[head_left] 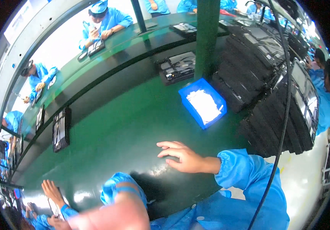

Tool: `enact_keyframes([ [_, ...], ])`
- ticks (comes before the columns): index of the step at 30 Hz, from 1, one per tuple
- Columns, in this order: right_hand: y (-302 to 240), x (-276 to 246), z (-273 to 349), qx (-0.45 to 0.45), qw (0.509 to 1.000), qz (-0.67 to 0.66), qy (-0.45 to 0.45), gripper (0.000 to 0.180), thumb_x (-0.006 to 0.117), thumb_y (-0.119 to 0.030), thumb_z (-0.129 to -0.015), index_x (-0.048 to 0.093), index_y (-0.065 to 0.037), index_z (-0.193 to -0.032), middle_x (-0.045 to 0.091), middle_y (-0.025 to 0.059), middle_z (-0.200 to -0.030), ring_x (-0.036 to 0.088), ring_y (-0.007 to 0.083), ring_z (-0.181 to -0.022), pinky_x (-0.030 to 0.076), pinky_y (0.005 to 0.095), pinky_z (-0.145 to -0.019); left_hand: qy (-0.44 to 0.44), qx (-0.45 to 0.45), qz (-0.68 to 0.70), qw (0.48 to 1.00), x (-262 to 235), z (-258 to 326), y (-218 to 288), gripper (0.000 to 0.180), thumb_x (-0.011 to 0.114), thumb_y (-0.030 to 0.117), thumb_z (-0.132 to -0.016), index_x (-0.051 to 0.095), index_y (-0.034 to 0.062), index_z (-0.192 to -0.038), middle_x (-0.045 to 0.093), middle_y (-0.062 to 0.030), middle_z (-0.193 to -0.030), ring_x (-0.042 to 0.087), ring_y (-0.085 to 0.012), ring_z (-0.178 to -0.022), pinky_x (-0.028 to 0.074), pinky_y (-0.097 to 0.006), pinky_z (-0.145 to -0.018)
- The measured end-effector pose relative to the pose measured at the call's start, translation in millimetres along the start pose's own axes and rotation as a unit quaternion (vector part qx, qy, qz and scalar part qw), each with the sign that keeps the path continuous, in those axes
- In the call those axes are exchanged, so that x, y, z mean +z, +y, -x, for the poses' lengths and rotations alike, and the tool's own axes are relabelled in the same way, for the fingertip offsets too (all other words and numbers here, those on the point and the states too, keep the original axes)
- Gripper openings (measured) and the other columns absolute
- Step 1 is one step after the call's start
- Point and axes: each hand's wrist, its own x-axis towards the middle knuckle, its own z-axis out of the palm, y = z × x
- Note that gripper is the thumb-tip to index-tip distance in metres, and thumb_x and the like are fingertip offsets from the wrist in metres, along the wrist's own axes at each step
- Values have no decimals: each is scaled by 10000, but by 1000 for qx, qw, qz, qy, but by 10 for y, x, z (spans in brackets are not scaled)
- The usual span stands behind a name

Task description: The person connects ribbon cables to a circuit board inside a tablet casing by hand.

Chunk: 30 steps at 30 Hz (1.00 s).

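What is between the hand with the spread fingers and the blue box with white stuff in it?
Only bare green table top. In the head view, nothing lies between the right hand and the blue bin of white pieces.

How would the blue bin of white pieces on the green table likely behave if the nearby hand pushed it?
The blue bin looks like rigid plastic, so it would probably slide whole on the glossy green table. It sits low and wide, so tipping seems unlikely. The loose white pieces, heaped near the rim, could shift or spill if the right hand shoved hard.
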Motion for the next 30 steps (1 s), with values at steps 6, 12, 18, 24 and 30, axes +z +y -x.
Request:
enact_keyframes([
  [6,59,-19,22,-19,999,26,-18,166,593,-126,-834,660,-71,-976,593,128,-1219,533,320,-1128,410,435,-964,-251,-419,-322,811,-317,973,-1259,105,557,67,-915,635,-1,-897,660,-91,-833,633,-174,-792,492,-284,-733],
  [12,67,33,15,-58,998,34,-13,158,576,-122,-844,662,-63,-962,597,129,-1198,543,313,-1096,424,427,-941,-615,-490,-511,348,-1199,2278,-1915,525,534,543,-855,662,56,-1001,687,-178,-958,654,-366,-926,514,-462,-790],
  [18,84,-5,37,-76,996,41,7,135,573,-107,-843,649,-53,-942,593,140,-1173,555,321,-1066,444,435,-916,-583,-613,-497,192,-1307,2674,-2420,825,512,745,-762,691,2,-1071,653,-230,-1122,623,-381,-1072,467,-411,-901],
  [24,3,-9,44,-97,994,45,19,145,574,-97,-837,649,-40,-947,586,158,-1195,554,326,-1073,450,436,-916,-441,-787,-371,220,-1657,2708,-2624,603,658,577,-757,678,15,-974,649,-107,-922,634,-247,-807,538,-373,-675],
  [30,12,-11,43,-96,994,51,23,140,579,-87,-828,656,-34,-933,595,163,-1180,562,332,-1062,456,435,-911,-114,-914,-244,303,-1584,2756,-2629,318,640,364,-876,624,89,-1035,640,-59,-964,624,-219,-822,557,-331,-623],
])
